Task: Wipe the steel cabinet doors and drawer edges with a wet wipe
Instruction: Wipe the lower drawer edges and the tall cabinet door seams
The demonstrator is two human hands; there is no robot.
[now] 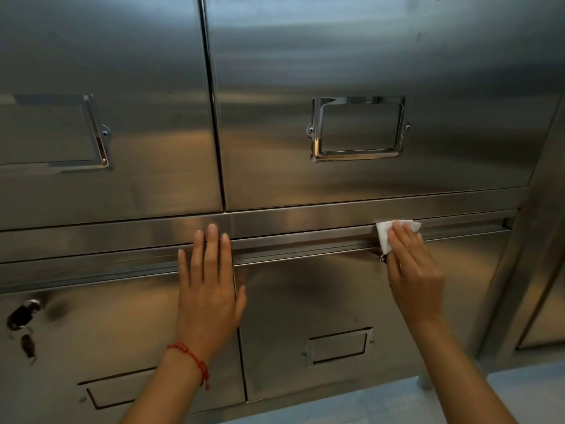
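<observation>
The wet wipe [388, 235] is pressed flat onto the drawer edge [305, 244] under the straight, close-set fingers [403, 237] of the right hand [412, 270]; part of the wipe sticks out above and to the left of the fingertips. The left hand [208, 286] is laid open on the steel, fingers straight and slightly apart, with the fingertips over the same edge strip. For this step, even pressure is likely needed, with the wipe kept folded into the lip of the edge and drawn along it in one line. The stretch beyond the right fingertips, up to the cabinet's side post [538, 209], looks short, so a stop there is probably needed. Above the fingers, a label frame [357, 130] sits on the cabinet door [458, 102]. Below the left wrist a red bracelet [195, 359] is worn. Far left of the left fingers a lock [23, 313] protrudes, a likely snag.
</observation>
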